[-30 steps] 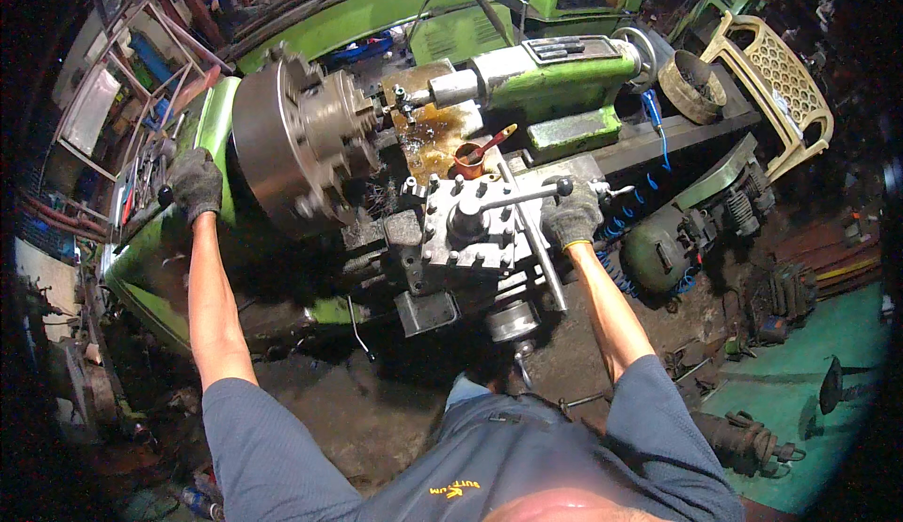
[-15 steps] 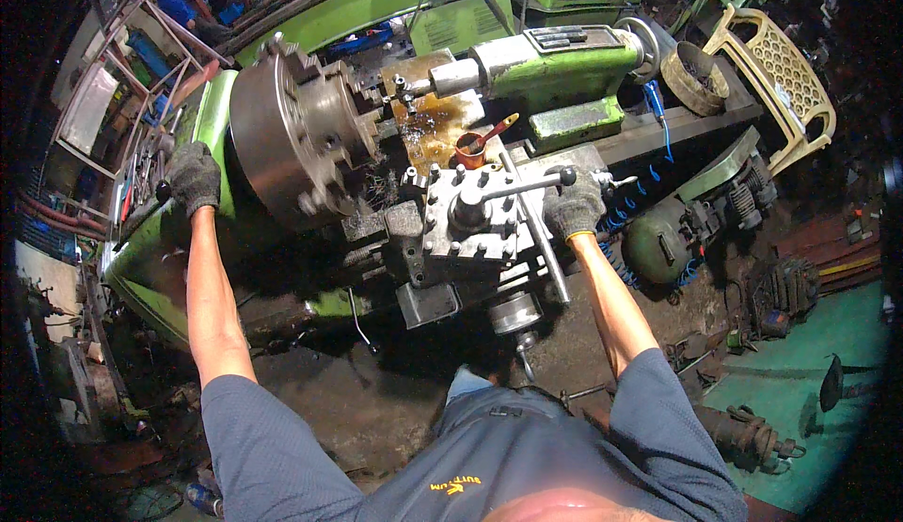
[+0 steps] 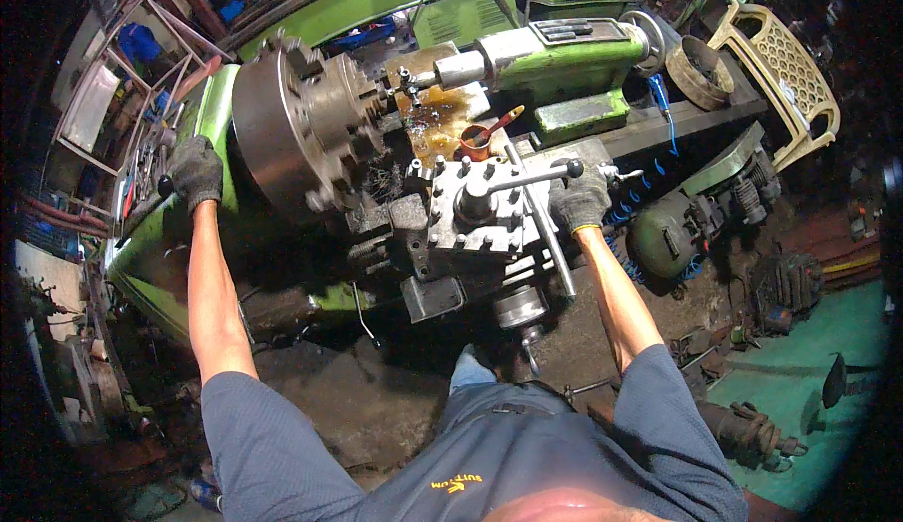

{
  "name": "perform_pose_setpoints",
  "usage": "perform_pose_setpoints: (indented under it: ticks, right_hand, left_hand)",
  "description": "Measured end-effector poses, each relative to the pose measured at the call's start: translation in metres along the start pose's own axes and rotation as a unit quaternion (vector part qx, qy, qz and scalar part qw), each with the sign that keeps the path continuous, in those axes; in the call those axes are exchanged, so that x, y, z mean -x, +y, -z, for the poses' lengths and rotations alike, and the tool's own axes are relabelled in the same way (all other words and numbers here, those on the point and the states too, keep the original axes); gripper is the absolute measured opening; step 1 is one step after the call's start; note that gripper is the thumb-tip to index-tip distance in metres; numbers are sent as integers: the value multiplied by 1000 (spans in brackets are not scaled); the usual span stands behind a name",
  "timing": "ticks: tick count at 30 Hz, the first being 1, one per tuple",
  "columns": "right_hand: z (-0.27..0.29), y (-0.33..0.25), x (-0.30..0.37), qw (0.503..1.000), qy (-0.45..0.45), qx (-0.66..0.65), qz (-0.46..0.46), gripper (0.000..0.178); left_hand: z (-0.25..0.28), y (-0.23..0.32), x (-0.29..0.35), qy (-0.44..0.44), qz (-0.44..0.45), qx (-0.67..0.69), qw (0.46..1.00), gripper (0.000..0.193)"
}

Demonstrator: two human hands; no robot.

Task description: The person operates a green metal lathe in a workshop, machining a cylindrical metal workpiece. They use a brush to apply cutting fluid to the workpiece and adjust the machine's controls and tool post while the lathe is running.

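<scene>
My left hand [image 3: 197,171], in a dark grey knit glove, is on the green headstock [image 3: 218,113] of a lathe. Its fingers are curled beside a black-knobbed lever [image 3: 166,186]; what they close on is hidden. My gloved right hand [image 3: 578,200] is closed at the slide right of the square tool post [image 3: 478,207], next to a small crank handle [image 3: 623,175]; its grip is partly hidden. The tool post's clamp lever [image 3: 522,180] reaches toward that hand. Between the hands, the large chuck [image 3: 282,127] carries a round metal workpiece [image 3: 346,99]. The tailstock [image 3: 555,66] lies beyond.
A brush stands in a reddish cup [image 3: 475,143] on the oily plate [image 3: 433,118] behind the tool post. Curled metal chips [image 3: 381,181] lie under the chuck. A round pan [image 3: 696,72], a beige plastic chair [image 3: 781,80] and a green compressor [image 3: 663,240] are at the right.
The chuck was blurred by spinning and now looks sharper, with its jaws at a different angle. The whole view has shifted slightly. Both hands stay at the same places on the lathe.
</scene>
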State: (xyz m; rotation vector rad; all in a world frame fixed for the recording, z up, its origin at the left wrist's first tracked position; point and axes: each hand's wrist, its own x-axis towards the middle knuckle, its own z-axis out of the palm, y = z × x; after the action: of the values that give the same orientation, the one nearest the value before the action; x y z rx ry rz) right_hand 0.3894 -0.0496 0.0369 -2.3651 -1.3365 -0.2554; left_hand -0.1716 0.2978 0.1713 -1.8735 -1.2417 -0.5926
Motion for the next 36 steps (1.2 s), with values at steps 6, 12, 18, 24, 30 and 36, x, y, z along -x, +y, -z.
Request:
perform_pose_setpoints:
  ticks: [6, 12, 18, 24, 30, 36]
  right_hand:
    - [-4, 9, 2, 998, 15, -51, 17, 22]
    - [-14, 14, 4, 997, 30, -65, 23, 21]
    - [-9, 11, 4, 997, 36, -73, 14, 21]
    - [-10, 10, 1, 999, 33, -36, 16, 25]
    - [-2, 3, 2, 999, 6, -34, -28, 20]
    - [-11, 13, 2, 999, 19, -46, 1, 22]
  left_hand:
    - [1, 6, -3, -11, 13, -2, 1000, 12]
    - [-3, 0, -1, -15, 8, -22, 1000, 10]
    - [1, 7, -1, -10, 10, 0, 1000, 7]
    - [1, 3, -1, 4, 22, 25, 999, 7]
    - [6, 5, 1, -3, 20, 51, 998, 8]
    - [1, 4, 0, 11, 0, -24, 1000, 9]
